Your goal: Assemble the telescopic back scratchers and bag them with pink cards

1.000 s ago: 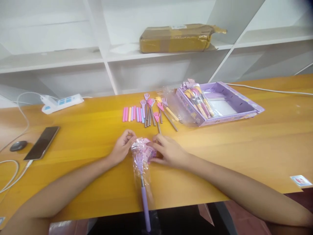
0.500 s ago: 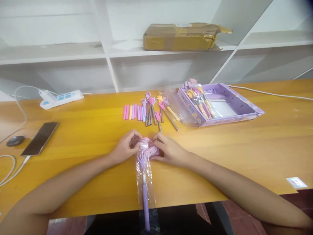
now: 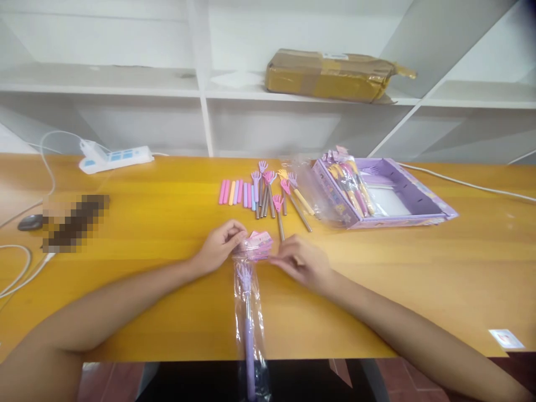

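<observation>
A purple back scratcher [image 3: 249,335] lies inside a clear plastic bag [image 3: 238,301], its handle reaching past the table's front edge. My left hand [image 3: 221,247] pinches the bag's top end. Beside those fingers sits a small fanned pile of pink printed cards [image 3: 260,244], partly overlapping the bag's top. My right hand [image 3: 305,261] is a little blurred, thumb and fingers pressed together, tips close to the cards' lower right edge. Whether something thin is between them I cannot make out. Beyond the hands lie several loose back scratchers [image 3: 268,195] with metal rods and pink, purple or yellow heads.
Several coloured handle tubes [image 3: 235,192] lie in a row. A purple open box [image 3: 422,218] holds bagged back scratchers [image 3: 352,187]. Leftward are a power strip [image 3: 117,160], a black mouse [image 3: 31,222] and a pixelated dark object. A taped parcel [image 3: 326,75] rests on the shelf.
My right hand has drawn away to the right from the bag's top, so the pink cards show more fully. My left hand keeps its pinch. The whole view has shifted slightly.
</observation>
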A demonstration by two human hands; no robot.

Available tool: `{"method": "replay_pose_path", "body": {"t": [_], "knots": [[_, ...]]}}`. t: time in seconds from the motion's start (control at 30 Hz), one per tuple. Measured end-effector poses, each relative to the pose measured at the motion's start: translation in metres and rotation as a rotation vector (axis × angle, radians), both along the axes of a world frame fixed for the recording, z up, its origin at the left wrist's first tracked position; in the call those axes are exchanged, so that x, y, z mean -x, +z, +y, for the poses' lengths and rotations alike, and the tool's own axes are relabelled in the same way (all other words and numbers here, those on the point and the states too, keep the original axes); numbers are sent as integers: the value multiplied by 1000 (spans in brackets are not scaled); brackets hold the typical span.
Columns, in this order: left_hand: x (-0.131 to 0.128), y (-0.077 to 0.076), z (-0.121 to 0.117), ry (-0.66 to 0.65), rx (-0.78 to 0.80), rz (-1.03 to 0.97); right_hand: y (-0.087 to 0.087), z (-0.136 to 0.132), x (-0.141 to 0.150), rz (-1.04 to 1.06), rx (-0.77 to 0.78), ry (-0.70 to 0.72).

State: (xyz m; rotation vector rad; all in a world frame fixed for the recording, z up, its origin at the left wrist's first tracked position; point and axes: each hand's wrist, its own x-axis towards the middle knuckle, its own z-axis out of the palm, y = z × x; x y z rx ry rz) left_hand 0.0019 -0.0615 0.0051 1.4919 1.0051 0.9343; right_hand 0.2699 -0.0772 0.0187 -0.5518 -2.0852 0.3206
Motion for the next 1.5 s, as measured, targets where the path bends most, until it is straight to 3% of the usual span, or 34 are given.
{"method": "replay_pose_path", "body": {"t": [0.07,0.13,0.23,0.33,0.5,0.87,1.07,1.2,1.5], "knots": [[0,1,1,-5,-10,6,2,2,9,-148,-184,106],[1,2,1,2,-50,1,1,10,22,-199,-191,93],[4,0,-1,6,-90,-64,-6,27,36,-57,56,-37],[5,-5,-3,-65,-23,-171,-15,38,39,90,270,-87],[1,-10,-7,-35,-18,-172,-24,37,33,163,376,-62],[3,-13,-5,-45,-47,-161,-27,44,34,260,311,-76],[8,-7,-2,-157,-41,-171,-29,46,32,241,273,-142],[11,-2,-1,-182,-4,-235,-28,48,32,236,255,-187],[13,-12,6,-204,44,-398,-28,50,31,224,247,-240]]}}
